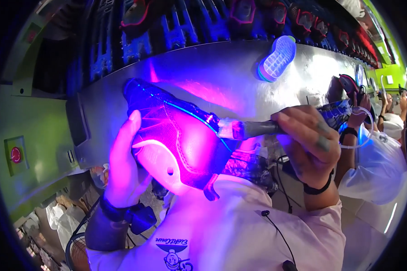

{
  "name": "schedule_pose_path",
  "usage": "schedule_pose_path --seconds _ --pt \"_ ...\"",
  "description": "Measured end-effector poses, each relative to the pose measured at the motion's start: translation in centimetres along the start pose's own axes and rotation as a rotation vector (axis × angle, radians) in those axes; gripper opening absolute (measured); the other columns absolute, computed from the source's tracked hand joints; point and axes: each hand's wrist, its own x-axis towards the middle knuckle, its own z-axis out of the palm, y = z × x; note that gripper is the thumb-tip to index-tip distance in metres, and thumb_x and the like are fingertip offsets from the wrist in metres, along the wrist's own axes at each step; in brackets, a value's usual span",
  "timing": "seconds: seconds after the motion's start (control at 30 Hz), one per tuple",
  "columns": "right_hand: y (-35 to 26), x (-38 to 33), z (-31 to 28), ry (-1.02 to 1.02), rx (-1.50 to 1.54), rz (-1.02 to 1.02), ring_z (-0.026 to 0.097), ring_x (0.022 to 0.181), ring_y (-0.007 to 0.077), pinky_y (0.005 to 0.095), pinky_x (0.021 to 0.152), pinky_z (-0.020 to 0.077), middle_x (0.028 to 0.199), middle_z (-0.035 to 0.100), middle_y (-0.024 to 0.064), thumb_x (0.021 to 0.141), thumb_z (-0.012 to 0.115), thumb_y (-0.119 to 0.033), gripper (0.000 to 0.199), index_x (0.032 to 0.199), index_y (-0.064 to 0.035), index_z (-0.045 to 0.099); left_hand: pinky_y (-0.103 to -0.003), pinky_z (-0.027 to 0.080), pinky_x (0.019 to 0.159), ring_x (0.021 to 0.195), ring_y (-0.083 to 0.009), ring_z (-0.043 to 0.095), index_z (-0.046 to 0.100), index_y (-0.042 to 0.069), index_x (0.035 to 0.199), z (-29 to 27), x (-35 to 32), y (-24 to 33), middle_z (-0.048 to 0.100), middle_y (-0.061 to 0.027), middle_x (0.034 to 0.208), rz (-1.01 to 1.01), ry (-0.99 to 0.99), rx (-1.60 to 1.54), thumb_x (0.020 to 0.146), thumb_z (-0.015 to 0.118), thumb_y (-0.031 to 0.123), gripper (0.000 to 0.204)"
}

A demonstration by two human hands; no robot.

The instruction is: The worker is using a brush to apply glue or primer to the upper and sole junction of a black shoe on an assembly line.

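Metal workbench (221, 77) runs across the view under violet light; a pale blue shoe sole (278, 58) lies near its far edge, apart from the work. Rack of dark shoes (239, 13) lines the wall beyond the far edge. A co-worker in white (375, 167) sits at the right end holding another shoe. Left hand (122, 167) wraps the shoe upper (176, 135), held up above the near edge of the bench, close to the chest. Its long axis runs diagonally: toe up-left toward the bench, heel and pull tab down-right. Right hand (309, 140) is closed round a brush (248, 129), handle lying roughly level, bristles touching the shoe's edge.
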Motion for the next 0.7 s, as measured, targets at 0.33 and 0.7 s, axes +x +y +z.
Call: schedule_pose_path --seconds 0.33,0.7 --pt "-0.6 2.6 -1.6 0.073 -0.088 -0.241 0.068 0.083 0.0269 0.0352 0.070 0.0550 0.102 0.074 0.0119 0.077 0.074 0.003 0.043 0.119 -0.0025 0.075 -0.041 0.056 0.097 0.113 -0.0210 0.068 0.053 0.008 0.143 0.3 -2.8 -1.6 0.066 -0.0102 0.127 -0.050 0.147 -0.298 0.108 0.050 0.040 0.048" --pt "1.0 1.8 -1.6 0.163 0.036 -0.291 0.070 0.086 0.0284 0.0367 0.075 0.0578 0.102 0.075 0.0114 0.078 0.079 0.002 0.042 0.119 -0.0035 0.075 -0.035 0.057 0.076 0.092 -0.0228 0.067 0.050 0.004 0.139 -0.3 -6.5 -7.8 0.062 -0.0133 0.116 -0.131 -0.092 -0.082 0.099 0.059 0.040 0.054"
